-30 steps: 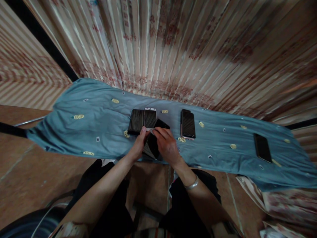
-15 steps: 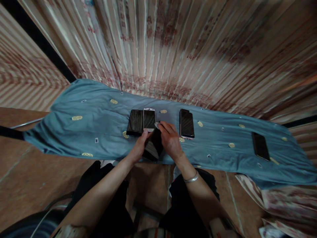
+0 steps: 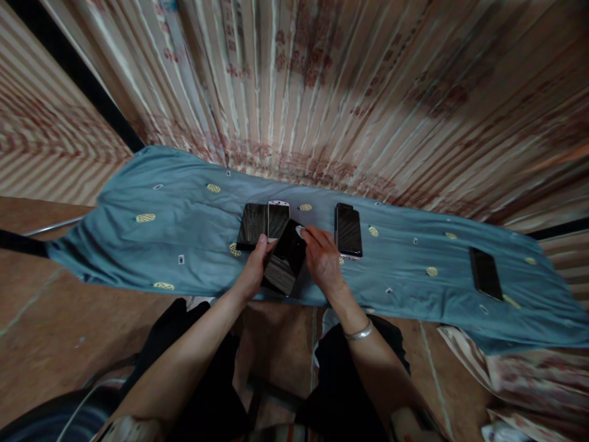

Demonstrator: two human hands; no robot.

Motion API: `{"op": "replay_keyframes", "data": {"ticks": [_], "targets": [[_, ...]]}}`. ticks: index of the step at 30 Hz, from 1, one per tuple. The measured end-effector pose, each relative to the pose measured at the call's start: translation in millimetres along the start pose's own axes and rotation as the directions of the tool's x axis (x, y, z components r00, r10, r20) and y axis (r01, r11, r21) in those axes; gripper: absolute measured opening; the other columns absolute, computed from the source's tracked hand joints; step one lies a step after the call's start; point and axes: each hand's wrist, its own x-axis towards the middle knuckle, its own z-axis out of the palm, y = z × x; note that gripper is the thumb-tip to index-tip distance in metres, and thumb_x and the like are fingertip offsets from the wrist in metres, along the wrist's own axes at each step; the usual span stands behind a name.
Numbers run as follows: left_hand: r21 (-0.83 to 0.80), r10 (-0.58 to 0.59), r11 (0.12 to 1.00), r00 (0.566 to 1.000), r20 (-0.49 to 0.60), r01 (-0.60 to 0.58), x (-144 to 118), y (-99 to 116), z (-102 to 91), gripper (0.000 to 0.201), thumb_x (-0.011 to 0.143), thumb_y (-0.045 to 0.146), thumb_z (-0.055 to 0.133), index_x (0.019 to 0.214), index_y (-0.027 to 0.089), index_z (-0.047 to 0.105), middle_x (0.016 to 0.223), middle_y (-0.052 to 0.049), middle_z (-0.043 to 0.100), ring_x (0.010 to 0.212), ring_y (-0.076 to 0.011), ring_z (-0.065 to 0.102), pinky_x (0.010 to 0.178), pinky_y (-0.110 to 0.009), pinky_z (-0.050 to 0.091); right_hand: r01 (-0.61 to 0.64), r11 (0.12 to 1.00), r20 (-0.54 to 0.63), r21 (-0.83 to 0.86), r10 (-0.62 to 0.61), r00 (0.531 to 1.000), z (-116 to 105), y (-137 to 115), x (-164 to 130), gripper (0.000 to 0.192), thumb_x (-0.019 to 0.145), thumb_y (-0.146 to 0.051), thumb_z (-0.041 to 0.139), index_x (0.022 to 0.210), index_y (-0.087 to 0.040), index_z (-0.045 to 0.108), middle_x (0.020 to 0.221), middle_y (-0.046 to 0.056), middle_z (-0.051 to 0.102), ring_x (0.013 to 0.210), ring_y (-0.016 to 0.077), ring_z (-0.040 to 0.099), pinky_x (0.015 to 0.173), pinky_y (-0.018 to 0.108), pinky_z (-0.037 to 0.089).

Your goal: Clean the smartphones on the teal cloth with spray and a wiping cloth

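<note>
A: Sitting close in, dark trouser legs (image 3: 340, 393) at six o'clock, both forearms reaching toward twelve.

B: Wearing a silver bangle (image 3: 359, 333) on the right wrist.

A: Left hand (image 3: 252, 270) gripping a black phone (image 3: 285, 261) along its left edge, fingers (image 3: 262, 241) curled shut against it, thumb up near the top corner.

B: Right hand (image 3: 324, 261) pressing in from three o'clock, fingers (image 3: 313, 233) closed around something small and pale (image 3: 299, 231) at the phone's upper right corner. Too small to tell what.

A: Phone tilting, top end leaning toward one o'clock, hovering over the near edge of the blue cloth (image 3: 151, 245) covering the table.

B: Lying just past it, toward eleven o'clock, a dark phone (image 3: 251, 226) and a white-framed phone (image 3: 278, 218) side by side, touching. Held phone overlapping the white one's lower corner.

A: Resting at one o'clock, just beyond the right knuckles, another dark phone (image 3: 348, 231), flat and apart from the pair.

B: Sitting well off at three o'clock, one more dark phone (image 3: 486, 273), alone on the cloth.

A: Hanging behind everything, at twelve, a striped patterned curtain (image 3: 322, 92).
</note>
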Motion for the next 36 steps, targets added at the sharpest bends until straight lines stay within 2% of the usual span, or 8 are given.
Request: {"op": "replay_keyframes", "data": {"ticks": [3, 8, 16, 22, 30, 36], "targets": [[-0.031, -0.018, 0.999, 1.0, -0.011, 0.018, -1, 6, 3.7, 0.068, 0.093, 0.068, 0.046, 0.121, 0.013, 0.074, 0.085, -0.01, 0.079, 0.086, -0.0265, 0.074, 0.071, -0.032, 0.056, 0.024, 1.0, 0.025, 0.019, -0.025, 0.999, 2, -8, -4, 0.044, 0.098, -0.009, 0.04, 0.132, -0.018, 0.066, 0.127, 0.013, 0.069, 0.117, 0.0242, 0.061, 0.107, 0.043, 0.052], [-0.058, -0.002, 0.998, 0.999, -0.04, 0.0, -1, 11, 6.5, 0.073, 0.093, 0.071, 0.042, 0.123, 0.012, 0.073, 0.092, -0.012, 0.079, 0.092, -0.0282, 0.074, 0.077, -0.034, 0.057, 0.039, 0.997, 0.091, 0.059, -0.045, 0.995, 4, -18, -9, 0.045, 0.098, -0.009, 0.042, 0.134, -0.019, 0.065, 0.128, 0.013, 0.068, 0.118, 0.0244, 0.061, 0.106, 0.044, 0.054], [-0.068, -0.016, 0.998, 0.998, -0.058, 0.012, 2, 11, 6.5, 0.075, 0.094, 0.072, 0.037, 0.122, 0.012, 0.073, 0.092, -0.012, 0.079, 0.093, -0.0281, 0.074, 0.079, -0.034, 0.057, 0.04, 0.998, 0.026, 0.057, -0.042, 0.999, 1, -18, -8, 0.045, 0.099, -0.008, 0.039, 0.133, -0.021, 0.066, 0.127, 0.011, 0.07, 0.118, 0.0226, 0.062, 0.106, 0.043, 0.055], [-0.075, 0.023, 0.997, 0.994, -0.106, -0.031, 4, 17, 4.2, 0.076, 0.094, 0.072, 0.036, 0.122, 0.011, 0.072, 0.09, -0.012, 0.079, 0.088, -0.0272, 0.074, 0.078, -0.034, 0.056, 0.101, 0.992, 0.077, 0.069, -0.106, 0.991, -1, -34, -11, 0.042, 0.1, -0.008, 0.04, 0.129, -0.017, 0.068, 0.125, 0.013, 0.071, 0.115, 0.0219, 0.064, 0.104, 0.039, 0.056], [-0.101, 0.022, 0.994, 0.995, -0.101, -0.032, 6, 17, 5.6, 0.076, 0.094, 0.072, 0.037, 0.121, 0.011, 0.072, 0.089, -0.012, 0.079, 0.088, -0.0262, 0.074, 0.078, -0.033, 0.056, 0.091, 0.992, 0.054, 0.083, -0.096, 0.994, -1, -29, -10, 0.042, 0.101, -0.009, 0.039, 0.131, -0.015, 0.067, 0.126, 0.014, 0.07, 0.116, 0.0229, 0.063, 0.104, 0.04, 0.054], [-0.113, 0.075, 0.989, 0.986, -0.146, -0.092, 9, 20, -1.4, 0.076, 0.095, 0.072, 0.033, 0.119, 0.011, 0.072, 0.09, -0.012, 0.078, 0.084, -0.0265, 0.073, 0.074, -0.034, 0.057, 0.161, 0.982, 0.108, 0.095, -0.17, 0.979, 0, -44, -17, 0.04, 0.101, -0.01, 0.041, 0.133, -0.016, 0.064, 0.126, 0.012, 0.069, 0.117, 0.0213, 0.061, 0.104, 0.039, 0.054]]}}
